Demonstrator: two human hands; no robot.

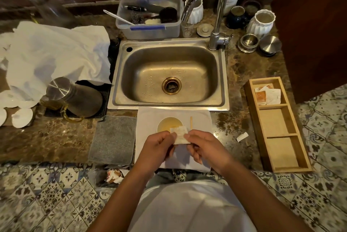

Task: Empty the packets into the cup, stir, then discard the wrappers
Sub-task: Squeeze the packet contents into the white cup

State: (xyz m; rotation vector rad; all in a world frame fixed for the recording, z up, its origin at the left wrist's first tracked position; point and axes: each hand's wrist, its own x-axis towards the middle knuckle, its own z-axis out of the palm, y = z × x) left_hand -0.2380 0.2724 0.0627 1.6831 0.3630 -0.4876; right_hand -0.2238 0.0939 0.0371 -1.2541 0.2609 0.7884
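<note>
Nearest the camera, two bare forearms reach forward over a white shirt. The left hand (157, 147) and the right hand (204, 148) meet over a white napkin (201, 119) at the counter's front edge, and both pinch one small white packet (179, 135) between thumb and fingers, the left on its left edge, the right on its right edge. The packet hangs just over the near rim of the cup (165, 125), which stands on the napkin and holds a pale yellowish liquid. A thin wooden stir stick (191, 122) lies on the napkin just right of the cup. A grey cloth (113, 139) lies beside the napkin on the left. Below the counter edge on the left, crumpled wrappers (114, 175) show in a dark opening; what holds them I cannot tell. To the right a torn white scrap (242, 136) lies on the counter near a wooden tray (270, 132), whose far compartment holds more packets (267, 94). Beyond the napkin sits the steel sink (170, 75), with the tap (216, 15) behind it at the right.
</note>
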